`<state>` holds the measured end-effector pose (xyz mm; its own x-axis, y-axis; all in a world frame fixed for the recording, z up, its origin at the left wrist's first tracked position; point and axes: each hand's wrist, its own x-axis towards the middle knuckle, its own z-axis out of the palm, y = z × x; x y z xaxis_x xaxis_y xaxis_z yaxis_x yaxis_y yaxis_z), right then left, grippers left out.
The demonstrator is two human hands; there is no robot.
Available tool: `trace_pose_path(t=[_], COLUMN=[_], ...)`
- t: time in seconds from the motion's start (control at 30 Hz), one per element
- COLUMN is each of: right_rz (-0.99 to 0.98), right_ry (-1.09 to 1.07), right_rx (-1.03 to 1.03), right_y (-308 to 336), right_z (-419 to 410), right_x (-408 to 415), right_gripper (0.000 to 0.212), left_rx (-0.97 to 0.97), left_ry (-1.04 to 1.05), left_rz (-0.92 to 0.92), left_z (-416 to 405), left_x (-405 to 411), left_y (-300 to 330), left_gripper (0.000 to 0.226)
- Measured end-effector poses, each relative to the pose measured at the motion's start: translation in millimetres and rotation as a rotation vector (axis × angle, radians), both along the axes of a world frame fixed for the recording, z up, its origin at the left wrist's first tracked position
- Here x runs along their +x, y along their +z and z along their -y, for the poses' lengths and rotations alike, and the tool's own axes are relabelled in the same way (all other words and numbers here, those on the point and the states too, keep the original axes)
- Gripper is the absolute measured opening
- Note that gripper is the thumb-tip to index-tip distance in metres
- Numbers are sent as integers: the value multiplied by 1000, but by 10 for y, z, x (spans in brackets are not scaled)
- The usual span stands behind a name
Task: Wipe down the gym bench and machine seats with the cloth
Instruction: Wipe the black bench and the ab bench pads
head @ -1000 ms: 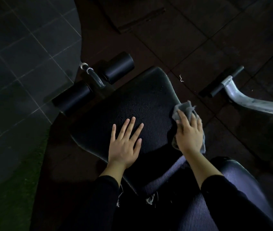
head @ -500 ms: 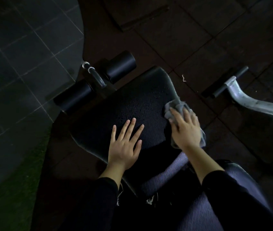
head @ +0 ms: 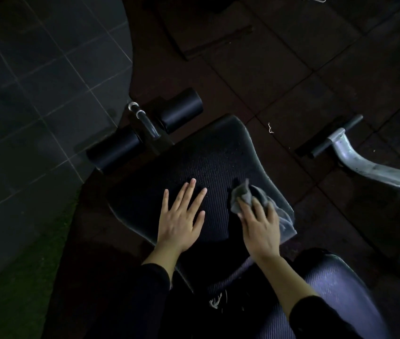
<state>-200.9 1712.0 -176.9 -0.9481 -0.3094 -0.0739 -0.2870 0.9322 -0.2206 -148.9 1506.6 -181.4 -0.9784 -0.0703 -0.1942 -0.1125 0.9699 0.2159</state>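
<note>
Back pad: ribbed dark pad (head: 336,302) nearest the camera, bottom right, partly hidden by the right forearm.
Sleeves: dark sleeves cover both forearms to just above the wrists.
Left hand: left hand (head: 180,216) lies flat, palm down, fingers straight and spread, on the seat pad.
Right hand: right hand (head: 261,225) presses down on the cloth with fingers extended; whether the thumb grips the fabric I cannot tell.
Cloth: grey cloth (head: 267,201) sits bunched under the right hand, on the seat pad near its right edge; folds stick out past the fingertips and to the right.
Seat pad: black textured bench seat pad (head: 208,162), widening toward the camera.
Foam rollers: two black foam rollers (head: 181,110) at the far end of the pad, either side of a chrome post (head: 145,121).
Frame leg: grey metal leg (head: 365,165) on the floor, right of the bench, apart from it.
Floor: dark rubber mats (head: 291,69) under the bench; grey tiles (head: 47,69) to the left.
</note>
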Motion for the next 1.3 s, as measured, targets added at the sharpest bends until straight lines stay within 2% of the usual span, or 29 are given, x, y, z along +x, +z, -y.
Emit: trace_pose_path(t=[0.07,0.2,0.37,0.5,0.73,0.93,1.07,1.17,1.3], right_rz=[-6,-90,-81,-34,-72,-48,22,94,189], right_ry=[91,53,59,189,142,226,131,-42,-359], right_rx=[2,-11,-4,-27,-50,8,-13,-71,-179], right_y=[17,60,52,-132,-141,-166,-130,-112,-75], right_z=[224,639,909,761,849,991,1125,1047,746], right_x=[-158,-600,-976,-929,-942,-1310,-1805,-1981,-1780], right_gripper=[44,39,45,53,45,44,41,40,42], left_rx=[5,-38,-33,22,35,62,75,90,98], left_ry=[42,84,50,-27,-34,-14,-22,-22,-16], left_rz=[-23,12,129,88,17,-49,-45,-39,-52], left_z=[49,231,448,587,601,582,586,596,592], left_x=[-133,-516,-974,-1044,-1006,-999,-991,-988,-974], left_y=[20,54,67,-62,-172,-207,-202,-187,-202], left_gripper=[58,59,59,62,59,58,58,57,57])
